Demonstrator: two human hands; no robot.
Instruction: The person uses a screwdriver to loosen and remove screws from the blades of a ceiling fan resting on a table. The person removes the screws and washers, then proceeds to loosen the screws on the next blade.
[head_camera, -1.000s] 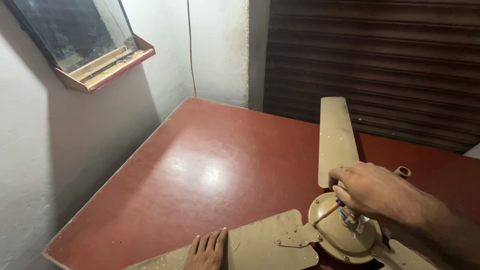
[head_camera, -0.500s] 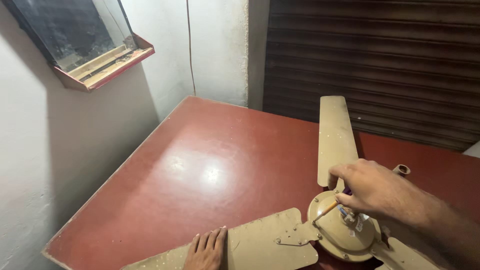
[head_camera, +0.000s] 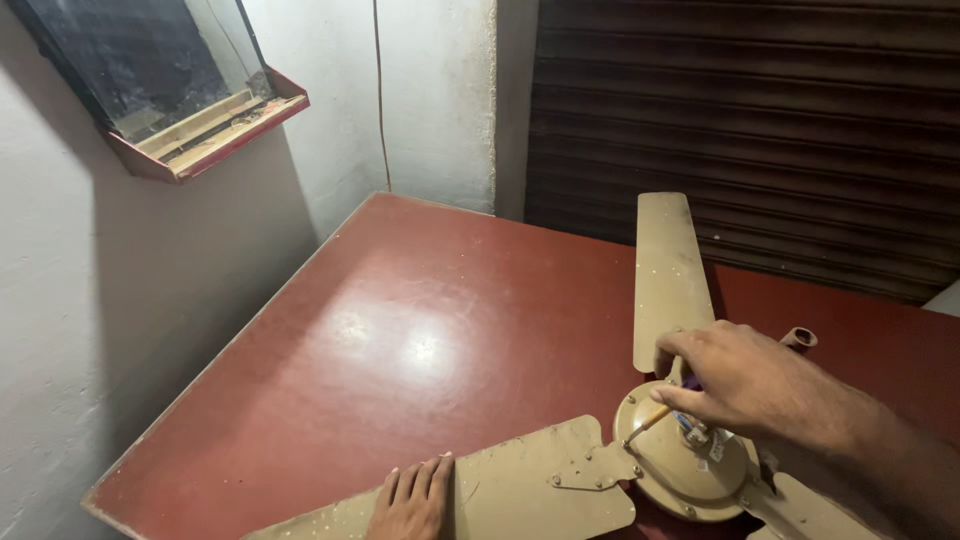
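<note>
A beige ceiling fan lies on a red table, with one hand on a blade and the other working a tool at its hub.

The red table (head_camera: 420, 330) fills most of the view, set against a white wall and a dark roller shutter (head_camera: 740, 130). The ceiling fan (head_camera: 640, 440) lies at the table's near right; its lower edge and right-hand blade are cut off by the frame. The round motor housing (head_camera: 680, 470) is partly hidden under the right hand (head_camera: 760, 385), which is closed around a thin tool with a light handle (head_camera: 650, 420) whose tip meets the housing; its upper end is hidden in the grip. The left hand (head_camera: 412, 500) lies open and flat on the near blade, holding nothing, its wrist out of frame.
</note>
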